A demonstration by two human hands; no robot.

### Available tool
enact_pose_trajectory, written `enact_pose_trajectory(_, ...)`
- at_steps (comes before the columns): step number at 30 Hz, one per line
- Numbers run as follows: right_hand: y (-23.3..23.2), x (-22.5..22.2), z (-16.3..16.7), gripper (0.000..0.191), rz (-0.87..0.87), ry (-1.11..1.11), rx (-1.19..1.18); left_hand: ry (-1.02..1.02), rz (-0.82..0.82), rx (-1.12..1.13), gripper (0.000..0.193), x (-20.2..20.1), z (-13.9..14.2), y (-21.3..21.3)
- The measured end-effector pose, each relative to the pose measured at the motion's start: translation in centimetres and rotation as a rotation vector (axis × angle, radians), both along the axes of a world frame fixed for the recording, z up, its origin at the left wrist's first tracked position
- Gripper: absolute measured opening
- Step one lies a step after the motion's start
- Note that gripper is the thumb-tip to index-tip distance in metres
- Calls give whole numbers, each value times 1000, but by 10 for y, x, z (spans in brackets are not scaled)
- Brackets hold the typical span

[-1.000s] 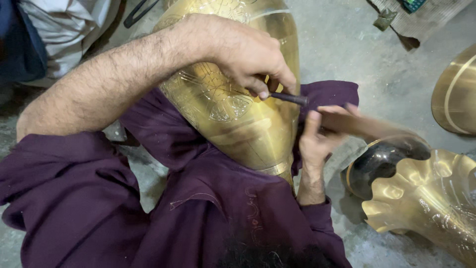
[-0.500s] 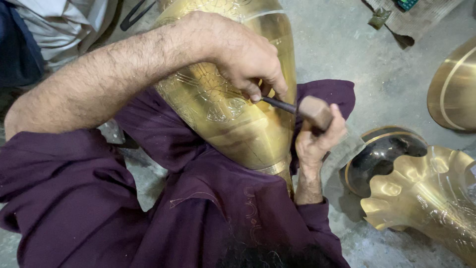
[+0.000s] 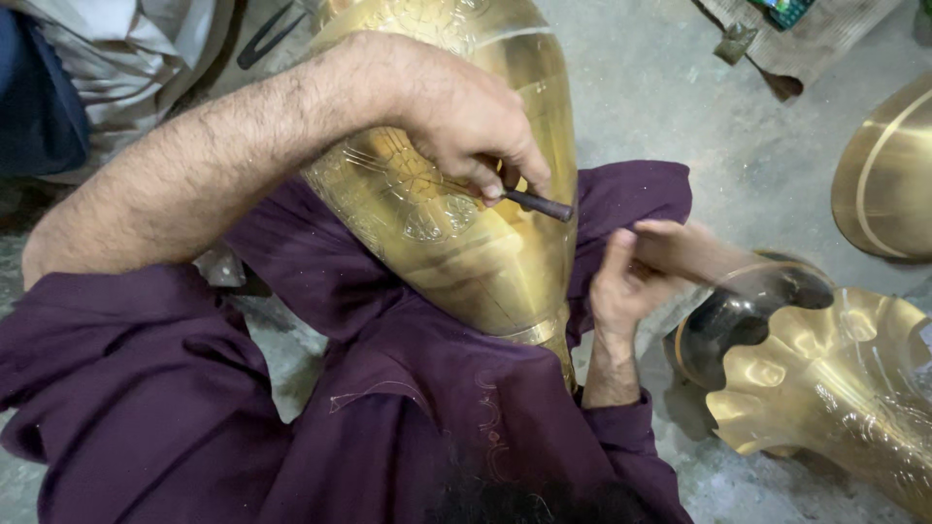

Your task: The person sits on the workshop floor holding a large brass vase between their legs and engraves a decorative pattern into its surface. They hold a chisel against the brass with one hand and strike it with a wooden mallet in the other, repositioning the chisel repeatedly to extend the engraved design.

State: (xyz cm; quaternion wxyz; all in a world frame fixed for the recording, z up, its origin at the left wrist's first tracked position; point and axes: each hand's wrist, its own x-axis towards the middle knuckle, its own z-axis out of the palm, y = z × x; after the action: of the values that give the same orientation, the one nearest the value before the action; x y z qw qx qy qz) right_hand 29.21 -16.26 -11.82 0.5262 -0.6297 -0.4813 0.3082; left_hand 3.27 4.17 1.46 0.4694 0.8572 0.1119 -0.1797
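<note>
A big brass vase [image 3: 456,223] lies across the person's lap on purple cloth [image 3: 388,408], its engraved side up. The left hand [image 3: 466,121] rests on the vase, fingers [image 3: 490,180] curled and pinching a dark chisel [image 3: 537,205] whose tip meets the engraved brass. The chisel's free end points away from the vase toward the right hand [image 3: 621,281]. That hand hovers just beside the vase's lower flank, fingers closed round a wooden handle [image 3: 694,254], which is blurred; its head cannot be made out.

Past the right hand, on the grey concrete floor [image 3: 670,107], stands a second brass piece [image 3: 825,378] with a scalloped rim and a dark opening, close to the vase. A third, rounded brass piece [image 3: 888,175] sits further off at the frame's edge. Beyond the vase's top lies a flat brown piece of cardboard [image 3: 806,34] with a small green packet [image 3: 782,10] on it. On the vase's other side are pale striped cloth [image 3: 136,58] and dark blue cloth [image 3: 39,107].
</note>
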Motion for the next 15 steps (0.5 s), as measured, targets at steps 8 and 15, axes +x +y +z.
enact_pose_trajectory(8, 11, 23, -22, 60, 161, -3, -156, -509, 337, -10, 45, -31, -15, -3)
enact_pose_trajectory(15, -7, 55, -40, 57, 266, 107, -341, -573, 909, -254, 38, -81, -25, -39)
